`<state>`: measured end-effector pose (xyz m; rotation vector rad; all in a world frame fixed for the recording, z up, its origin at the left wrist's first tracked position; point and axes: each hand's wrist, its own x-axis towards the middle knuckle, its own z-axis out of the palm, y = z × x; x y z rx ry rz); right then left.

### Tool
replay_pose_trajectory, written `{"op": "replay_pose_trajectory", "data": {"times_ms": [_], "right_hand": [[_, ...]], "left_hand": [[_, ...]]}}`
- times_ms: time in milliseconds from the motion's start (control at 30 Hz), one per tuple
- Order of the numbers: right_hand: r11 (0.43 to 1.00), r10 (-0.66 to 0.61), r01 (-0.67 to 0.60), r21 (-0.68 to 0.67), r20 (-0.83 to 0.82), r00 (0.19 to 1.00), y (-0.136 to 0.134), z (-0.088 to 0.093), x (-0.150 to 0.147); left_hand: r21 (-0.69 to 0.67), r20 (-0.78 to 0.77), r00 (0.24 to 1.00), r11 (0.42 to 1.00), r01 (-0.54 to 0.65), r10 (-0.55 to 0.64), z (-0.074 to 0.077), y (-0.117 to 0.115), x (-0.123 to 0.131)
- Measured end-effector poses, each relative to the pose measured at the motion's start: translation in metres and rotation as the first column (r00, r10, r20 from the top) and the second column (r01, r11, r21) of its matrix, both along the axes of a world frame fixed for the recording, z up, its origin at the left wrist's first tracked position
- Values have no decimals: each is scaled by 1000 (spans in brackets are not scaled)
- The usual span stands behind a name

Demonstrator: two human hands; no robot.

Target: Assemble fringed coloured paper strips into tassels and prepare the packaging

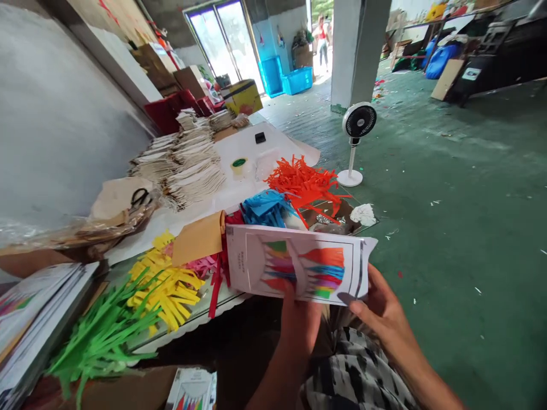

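A white printed packet (256, 256) with pictures of coloured tassels is held up in front of my lap. My left hand (299, 316) grips its lower edge, the thumb lying on the front. At the right end, my right hand (382, 304) pinches the lower corner, thumb in front and fingers behind. Just beyond the packet lie blue paper strips (267, 208) and an orange fringed bundle (303, 182). Left of it are a tan paper envelope (199, 239), dark red strips (216, 285), yellow fringes (166, 285) and green fringes (106, 330).
Stacks of pale paper (188, 165) stand on the white table (239, 188) with a tape roll (238, 164) and black scissors (140, 197). A fan (359, 122) stands on the floor to the right. A box holding a similar packet (192, 390) is below. A person (322, 42) is in the doorway.
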<state>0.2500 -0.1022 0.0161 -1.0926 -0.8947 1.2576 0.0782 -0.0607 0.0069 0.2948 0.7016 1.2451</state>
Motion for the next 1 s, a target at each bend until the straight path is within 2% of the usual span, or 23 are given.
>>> {"op": "replay_pose_trajectory", "data": {"times_ms": [67,100,133,200,233,267,300,333,367,400,433,467,500,567,600,667,700,767,867,1000], "right_hand": [[999,-23,21,-27,-48,999,11,2,3],[999,-26,25,-32,-43,999,16,4,10],[999,-13,13,-29,-23,1000,21,8,20],[999,51,-50,-18,62,997,29,18,46],[995,101,-100,-10,124,987,31,24,60],[985,168,-170,-4,188,968,34,31,71],[966,253,-258,-10,251,935,36,39,81],[934,344,-356,-23,315,884,38,47,88],[899,415,-436,-33,379,827,40,56,92],[860,471,-509,-34,439,765,42,63,93],[820,509,-571,-30,493,705,45,70,92],[794,520,-608,-19,539,662,48,75,89],[787,508,-617,-1,568,647,51,78,85],[832,447,-552,46,532,719,53,74,75],[863,422,-501,61,460,782,53,67,68],[894,422,-445,50,239,875,46,45,53],[888,451,-459,33,133,882,41,31,44],[867,499,-497,-39,38,866,27,4,26],[879,470,-461,-121,63,880,9,-25,3],[909,414,-398,-124,161,896,2,-41,-11]], "left_hand": [[40,-181,961,974,222,-211,-4,-16,6],[42,-281,901,933,356,-331,-2,-27,3],[24,-406,777,845,535,-480,3,-38,-5],[-48,-494,573,679,733,-653,23,-58,-30],[-89,-565,426,566,820,-706,36,-64,-46],[-90,-650,339,512,854,-680,50,-67,-61],[9,-764,396,605,796,-510,63,-66,-73],[164,-846,455,676,718,-278,74,-60,-83],[292,-888,458,727,622,-35,81,-52,-88],[371,-897,421,754,542,138,85,-43,-90],[363,-908,388,761,538,158,84,-33,-88],[313,-913,401,755,576,73,80,-25,-83],[264,-891,451,751,605,-51,73,-19,-76],[149,-789,547,777,612,-279,55,-14,-62],[108,-733,595,807,581,-330,46,-15,-56],[63,-678,667,880,470,-308,32,-21,-51],[59,-673,690,910,409,-267,27,-24,-51],[46,-672,714,951,307,-198,19,-31,-56],[2,-642,752,980,198,-151,8,-41,-65],[34,-647,762,997,76,-36,-10,-53,-69]]}}
